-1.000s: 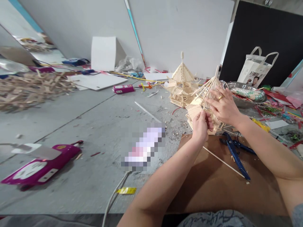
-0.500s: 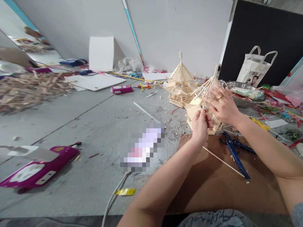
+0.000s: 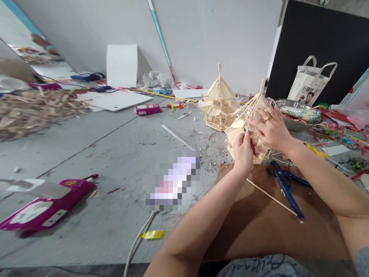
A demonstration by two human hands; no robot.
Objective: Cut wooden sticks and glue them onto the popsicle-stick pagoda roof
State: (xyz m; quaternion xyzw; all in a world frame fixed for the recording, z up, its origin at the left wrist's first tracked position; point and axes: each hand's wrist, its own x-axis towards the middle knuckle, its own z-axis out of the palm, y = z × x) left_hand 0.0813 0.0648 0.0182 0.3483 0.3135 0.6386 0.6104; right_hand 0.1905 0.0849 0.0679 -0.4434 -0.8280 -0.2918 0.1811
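Note:
A model pavilion of thin wooden sticks point(image 3: 235, 135) stands at the back edge of a brown board point(image 3: 276, 231), its slatted roof rising to a point. My left hand point(image 3: 244, 151) is closed in a pinch against the front of that roof; what lies between its fingertips is too small to make out. Spread fingers of my right hand point(image 3: 273, 129), with a ring on one, rest flat on the roof's right slope. Behind to the left is a second, taller-looking stick pavilion point(image 3: 220, 96). Blue-handled pliers point(image 3: 284, 184) and a loose thin stick point(image 3: 271, 197) lie on the board.
A phone with a blurred screen point(image 3: 175, 181) lies left of my forearm, its cable running off the front edge. Magenta power strips point(image 3: 69, 192) sit farther left, near a heap of wood pieces point(image 3: 37, 111). A metal bowl point(image 3: 302, 125) and a bag point(image 3: 308, 84) stand back right.

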